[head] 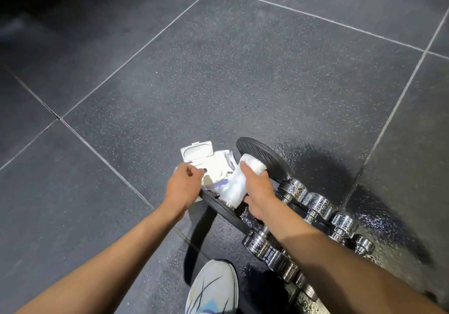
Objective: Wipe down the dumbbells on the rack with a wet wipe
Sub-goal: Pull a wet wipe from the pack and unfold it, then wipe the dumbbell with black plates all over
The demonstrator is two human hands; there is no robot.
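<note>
We look straight down on a dark speckled floor (pixel 218 71) of large tiles with pale seams. The dumbbells (pixel 315 204) sit right of centre in the lower half. They are chrome, with knurled heads, and are stacked in two rows that run diagonally toward the bottom right corner. We cannot make out the rack frame beneath them. At the upper end of the rows we note a black ribbed disc (pixel 267 158) standing tilted, and a second black disc edge (pixel 218 208) lower left of it. We cannot tell whether these belong to a dumbbell or to the rack. The right hand (pixel 260 192) is at frame centre, just below the ribbed disc. Its fingers are curled round a white wipe (pixel 233 187), with the thumb closing on it from below. The wipe's bunched upper end touches the face of the ribbed disc, and the rest hangs down left of the palm. Just left of the wipe is a white pack (pixel 218 165) with its lid (pixel 196 152) flipped up. The left hand (pixel 182 187) is at the pack's lower left edge, fingers curled and thumb tip near the opening. We cannot tell whether it pinches or merely touches. A pale shoe (pixel 213 289) is at bottom centre, beside the lower dumbbells.
</note>
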